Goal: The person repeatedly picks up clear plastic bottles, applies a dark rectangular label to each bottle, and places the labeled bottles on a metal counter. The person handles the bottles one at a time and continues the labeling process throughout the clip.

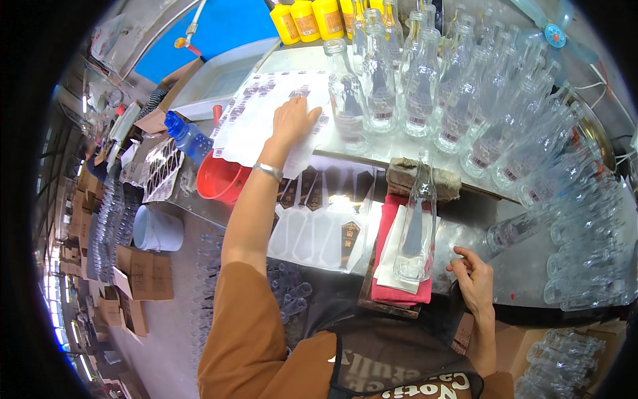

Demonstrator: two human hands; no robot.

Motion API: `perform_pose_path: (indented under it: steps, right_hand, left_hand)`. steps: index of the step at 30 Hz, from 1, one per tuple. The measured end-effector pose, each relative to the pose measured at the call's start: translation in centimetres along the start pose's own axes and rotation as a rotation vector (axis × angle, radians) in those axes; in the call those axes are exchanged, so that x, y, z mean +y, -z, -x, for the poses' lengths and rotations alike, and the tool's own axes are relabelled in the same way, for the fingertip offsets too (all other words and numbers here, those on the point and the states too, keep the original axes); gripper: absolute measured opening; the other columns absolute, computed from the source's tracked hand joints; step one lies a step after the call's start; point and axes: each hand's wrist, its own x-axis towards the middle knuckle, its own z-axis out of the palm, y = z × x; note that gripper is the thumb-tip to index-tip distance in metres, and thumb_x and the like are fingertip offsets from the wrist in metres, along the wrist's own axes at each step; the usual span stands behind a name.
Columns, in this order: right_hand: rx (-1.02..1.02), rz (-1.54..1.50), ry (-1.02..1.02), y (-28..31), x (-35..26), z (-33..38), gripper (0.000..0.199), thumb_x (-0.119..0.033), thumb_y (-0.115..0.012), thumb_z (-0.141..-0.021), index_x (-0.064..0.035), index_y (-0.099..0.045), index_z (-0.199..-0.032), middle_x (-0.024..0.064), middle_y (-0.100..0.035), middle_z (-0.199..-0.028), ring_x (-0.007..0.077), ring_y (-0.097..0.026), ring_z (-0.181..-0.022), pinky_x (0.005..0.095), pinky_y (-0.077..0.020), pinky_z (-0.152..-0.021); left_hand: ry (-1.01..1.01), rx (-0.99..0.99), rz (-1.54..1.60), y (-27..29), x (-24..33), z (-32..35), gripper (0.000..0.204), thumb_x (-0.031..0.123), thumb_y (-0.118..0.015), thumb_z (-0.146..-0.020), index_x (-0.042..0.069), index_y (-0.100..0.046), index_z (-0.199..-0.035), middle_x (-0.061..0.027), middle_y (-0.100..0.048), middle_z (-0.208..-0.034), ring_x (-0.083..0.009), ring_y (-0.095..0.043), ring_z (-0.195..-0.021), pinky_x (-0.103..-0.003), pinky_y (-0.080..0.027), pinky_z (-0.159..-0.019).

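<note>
My left hand (294, 122) reaches far forward onto a white sheet of printed labels (249, 123), thumb spread from the fingers; no label shows in its grasp. A clear glass bottle (415, 233) lies in front of me on a wooden stand padded with red cloth (384, 266) and white cloth. Its neck leans on a cloth-wrapped block (399, 178), and a grey label shows through the glass. Just right of this bottle is my right hand (473, 279), fingers loosely bent and apart, holding nothing. Between the hands lies a backing sheet with dark bottle labels (350, 236).
Many clear bottles (419, 100) crowd the table at right, some lying down. A red bucket (222, 178) and a blue-capped bottle (189, 136) are at left. Yellow containers (306, 21) line the back. A carton of bottles (565, 359) sits at lower right, boxes (143, 272) at left.
</note>
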Motion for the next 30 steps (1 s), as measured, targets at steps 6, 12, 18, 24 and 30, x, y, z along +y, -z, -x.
perform_pose_path:
  steps: [6,12,18,24,30]
  right_hand:
    - [-0.055,0.087,0.025,0.1,0.2,-0.3,0.034,-0.016,-0.066,-0.096,0.0084,-0.065,-0.120,0.0135,-0.073,-0.085,0.0173,-0.073,-0.082,0.0293,-0.0562,-0.074]
    - [-0.106,0.118,0.074,-0.4,-0.5,0.0,0.033,-0.014,-0.065,-0.095,0.0083,-0.065,-0.119,0.0133,-0.074,-0.085,0.0174,-0.073,-0.081,0.0284,-0.0559,-0.073]
    - [-0.069,0.086,0.048,0.0,1.0,1.4,0.032,-0.013,-0.066,-0.093,0.0059,-0.066,-0.119,0.0119,-0.074,-0.085,0.0163,-0.072,-0.079,0.0281,-0.0552,-0.071]
    - [-0.072,0.129,0.125,-0.7,0.4,1.4,0.030,-0.018,-0.070,-0.092,0.0018,-0.068,-0.115,0.0147,-0.072,-0.080,0.0236,-0.073,-0.070,0.0331,-0.0538,-0.062]
    - [-0.056,0.148,0.170,-0.8,0.5,1.5,0.030,-0.017,-0.070,-0.092,0.0024,-0.068,-0.114,0.0170,-0.072,-0.080,0.0266,-0.072,-0.067,0.0340,-0.0540,-0.061]
  left_hand:
    - [-0.199,0.060,0.073,2.1,3.9,9.3,0.055,0.036,-0.066,-0.093,-0.003,-0.059,-0.130,-0.0243,-0.061,-0.129,-0.0394,-0.059,-0.119,-0.046,-0.047,-0.102]
    - [-0.143,0.161,0.021,-0.1,-1.0,7.5,0.065,0.037,-0.069,-0.091,-0.011,-0.055,-0.132,-0.0284,-0.055,-0.140,-0.0406,-0.056,-0.125,-0.047,-0.041,-0.109]
    - [-0.307,0.237,-0.049,0.3,1.2,10.7,0.054,0.025,-0.074,-0.086,-0.007,-0.059,-0.128,-0.0224,-0.061,-0.132,-0.0374,-0.058,-0.121,-0.044,-0.046,-0.104]
    - [-0.282,0.477,0.088,-1.4,1.6,12.2,0.023,0.006,-0.072,-0.082,0.006,-0.067,-0.104,-0.0120,-0.067,-0.114,-0.0329,-0.063,-0.102,-0.039,-0.054,-0.087]
    - [-0.233,0.585,0.197,-2.4,2.3,12.0,0.014,0.004,-0.071,-0.084,0.007,-0.066,-0.097,-0.0117,-0.068,-0.114,-0.0317,-0.065,-0.103,-0.039,-0.055,-0.086]
